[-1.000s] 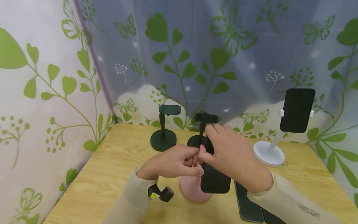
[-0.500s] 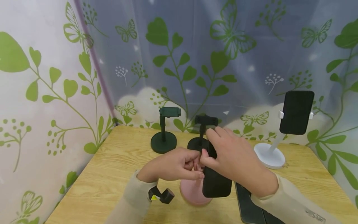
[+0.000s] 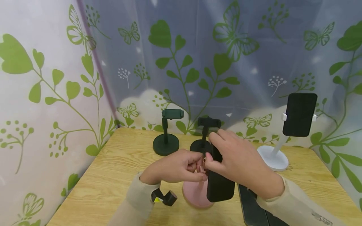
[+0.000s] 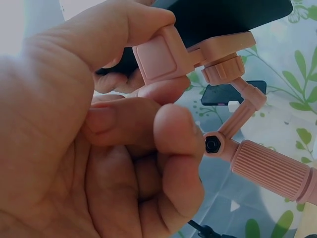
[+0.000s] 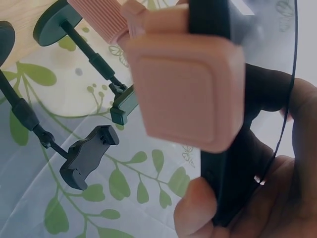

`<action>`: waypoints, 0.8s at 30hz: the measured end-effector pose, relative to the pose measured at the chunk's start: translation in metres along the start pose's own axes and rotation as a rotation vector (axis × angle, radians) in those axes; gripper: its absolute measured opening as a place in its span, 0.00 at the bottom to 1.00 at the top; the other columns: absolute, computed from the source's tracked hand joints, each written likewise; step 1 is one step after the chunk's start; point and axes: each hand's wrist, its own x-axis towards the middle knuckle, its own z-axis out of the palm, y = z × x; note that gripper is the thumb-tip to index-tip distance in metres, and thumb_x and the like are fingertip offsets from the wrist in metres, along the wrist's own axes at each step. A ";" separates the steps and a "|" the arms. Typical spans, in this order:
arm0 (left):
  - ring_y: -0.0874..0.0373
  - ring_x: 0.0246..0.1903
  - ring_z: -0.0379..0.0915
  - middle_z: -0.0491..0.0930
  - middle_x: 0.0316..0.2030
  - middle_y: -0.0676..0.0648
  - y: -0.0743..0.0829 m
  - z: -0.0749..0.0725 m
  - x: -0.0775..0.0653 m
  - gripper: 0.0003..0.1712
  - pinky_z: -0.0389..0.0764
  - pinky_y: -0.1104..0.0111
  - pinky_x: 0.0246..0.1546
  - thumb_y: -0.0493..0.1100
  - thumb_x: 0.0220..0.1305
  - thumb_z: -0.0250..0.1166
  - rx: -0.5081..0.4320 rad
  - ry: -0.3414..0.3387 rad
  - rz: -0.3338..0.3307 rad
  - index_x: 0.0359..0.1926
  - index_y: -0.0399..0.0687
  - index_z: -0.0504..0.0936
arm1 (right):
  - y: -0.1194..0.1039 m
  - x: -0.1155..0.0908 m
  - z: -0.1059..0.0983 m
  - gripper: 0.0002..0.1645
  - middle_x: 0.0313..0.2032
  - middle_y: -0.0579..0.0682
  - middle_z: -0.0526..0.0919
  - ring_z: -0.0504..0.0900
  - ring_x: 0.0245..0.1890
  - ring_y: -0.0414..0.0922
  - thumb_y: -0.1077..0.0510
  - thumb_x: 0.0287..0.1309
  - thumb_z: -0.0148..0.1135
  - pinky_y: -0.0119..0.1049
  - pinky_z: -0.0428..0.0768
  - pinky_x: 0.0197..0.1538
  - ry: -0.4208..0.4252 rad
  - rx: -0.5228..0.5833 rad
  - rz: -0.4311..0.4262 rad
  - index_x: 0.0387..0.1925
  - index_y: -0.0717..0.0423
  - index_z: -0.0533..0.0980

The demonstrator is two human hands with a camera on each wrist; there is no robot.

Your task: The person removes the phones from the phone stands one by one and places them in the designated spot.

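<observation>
In the head view, a pink phone stand [image 3: 198, 193] stands in front of me with a black phone [image 3: 222, 188] at its clamp. My left hand [image 3: 181, 166] pinches one end of the pink clamp [image 4: 158, 54] between thumb and finger, as the left wrist view shows. The ribbed pink pole [image 4: 270, 168] and hinged arm run down from it. My right hand [image 3: 237, 160] grips the phone's upper part, thumb on the near side. Seen from the right wrist, the clamp end [image 5: 188, 94] overlaps the phone's dark edge [image 5: 213, 168].
Behind the hands stand a dark green phone stand [image 3: 166, 144] and a black one [image 3: 207, 122]. To the right, a white stand [image 3: 272, 158] holds another phone [image 3: 299, 114]. Dark flat phones [image 3: 251, 207] lie under the right forearm. A patterned curtain [image 3: 192, 62] hangs behind the table.
The head view has tilted up slightly, so everything sits a little lower. The right hand and the phone have shifted slightly right. Both hands keep their hold.
</observation>
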 end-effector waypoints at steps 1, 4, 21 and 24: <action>0.68 0.14 0.53 0.64 0.15 0.59 0.001 0.000 0.000 0.06 0.61 0.76 0.22 0.43 0.70 0.68 0.005 0.005 -0.003 0.36 0.52 0.79 | 0.000 0.000 0.000 0.11 0.25 0.42 0.60 0.60 0.23 0.40 0.53 0.56 0.63 0.32 0.62 0.25 0.003 0.003 -0.003 0.31 0.48 0.67; 0.69 0.14 0.54 0.64 0.16 0.60 0.005 0.002 -0.001 0.05 0.60 0.76 0.21 0.45 0.69 0.67 0.043 0.024 -0.023 0.35 0.54 0.79 | 0.001 -0.002 0.000 0.11 0.26 0.42 0.60 0.59 0.23 0.39 0.53 0.56 0.63 0.32 0.61 0.24 0.008 0.007 -0.007 0.30 0.48 0.67; 0.70 0.16 0.58 0.66 0.17 0.61 0.020 0.010 -0.001 0.07 0.61 0.76 0.21 0.46 0.66 0.66 0.234 0.109 -0.092 0.32 0.54 0.77 | 0.001 -0.005 0.003 0.10 0.25 0.41 0.59 0.58 0.23 0.38 0.53 0.55 0.62 0.31 0.60 0.24 0.057 0.027 -0.020 0.31 0.48 0.68; 0.70 0.16 0.58 0.65 0.17 0.61 0.021 0.011 -0.001 0.07 0.62 0.76 0.21 0.46 0.66 0.67 0.249 0.120 -0.099 0.33 0.54 0.77 | 0.001 -0.005 0.004 0.10 0.26 0.41 0.59 0.58 0.23 0.38 0.53 0.55 0.62 0.30 0.60 0.24 0.067 0.027 -0.026 0.31 0.48 0.68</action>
